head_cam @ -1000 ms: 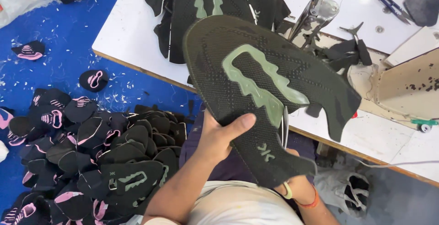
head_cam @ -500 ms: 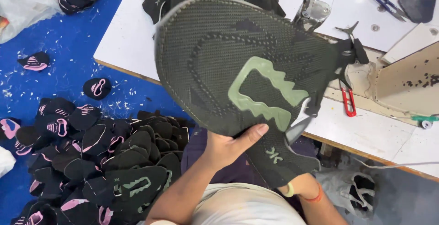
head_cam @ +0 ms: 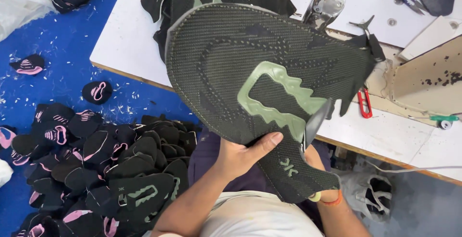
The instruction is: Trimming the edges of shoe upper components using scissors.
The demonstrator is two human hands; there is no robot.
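The left hand (head_cam: 240,155) grips the lower edge of a dark knitted shoe upper (head_cam: 260,78) at frame centre; the right hand is hidden behind it, grip unclear. More uppers (head_cam: 120,169) pile lower left.

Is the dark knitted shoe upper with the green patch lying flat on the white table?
No, the left hand holds the dark knitted shoe upper up above the white table.

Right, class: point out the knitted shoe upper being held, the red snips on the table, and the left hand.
Shoe upper (head_cam: 226,68), head view, on its dark knitted middle.
Red snips (head_cam: 364,103), head view, on the red handle.
Left hand (head_cam: 240,152), head view, on the back of the hand.
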